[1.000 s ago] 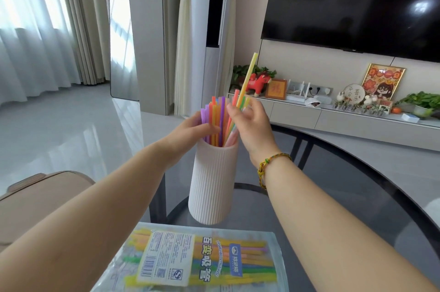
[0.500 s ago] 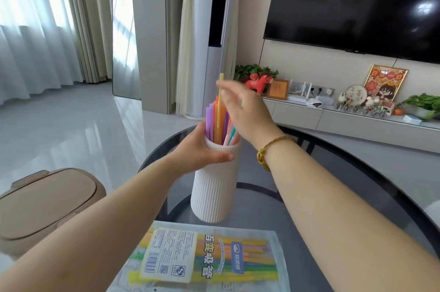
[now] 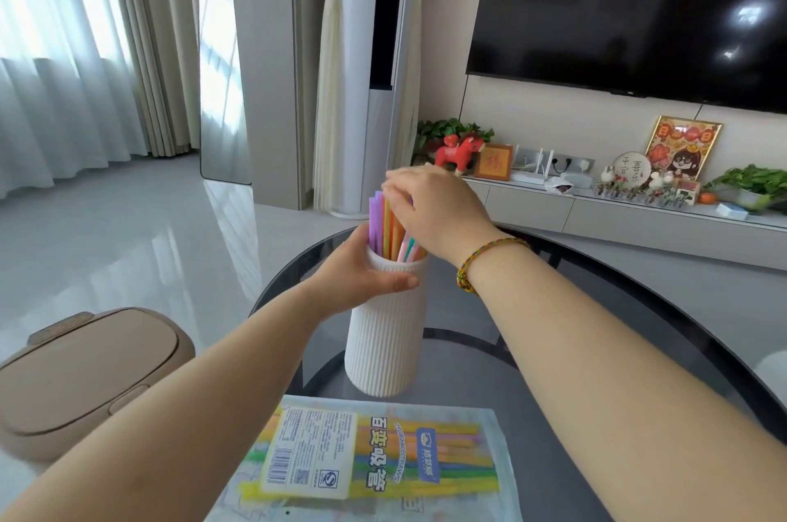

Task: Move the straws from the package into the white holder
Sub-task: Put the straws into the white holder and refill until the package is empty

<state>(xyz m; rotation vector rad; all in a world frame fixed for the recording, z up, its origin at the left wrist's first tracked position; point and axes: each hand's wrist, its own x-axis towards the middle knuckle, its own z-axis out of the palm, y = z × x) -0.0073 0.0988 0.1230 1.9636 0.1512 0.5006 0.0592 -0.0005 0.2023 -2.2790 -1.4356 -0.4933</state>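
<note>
A white ribbed holder [image 3: 385, 344] stands upright on the dark glass table [image 3: 532, 351]. Several coloured straws [image 3: 385, 225] stick up out of it: purple, orange, pink, teal. My left hand [image 3: 362, 272] wraps around the holder just under its rim. My right hand [image 3: 434, 208] lies palm-down over the straw tips, fingers bent onto them; whether it pinches a straw is hidden. The clear straw package [image 3: 374, 457], with a printed label and more straws inside, lies flat near the table's front edge.
A beige lidded bin [image 3: 85, 368] stands on the floor left of the table. Behind the table runs a low TV cabinet [image 3: 639, 219] with ornaments and plants, a large dark screen [image 3: 639, 10] above it.
The yellow straw that stuck up high has gone down level with the others. My right hand moved from beside the straws to on top of them. My left hand dropped from the straws onto the holder.
</note>
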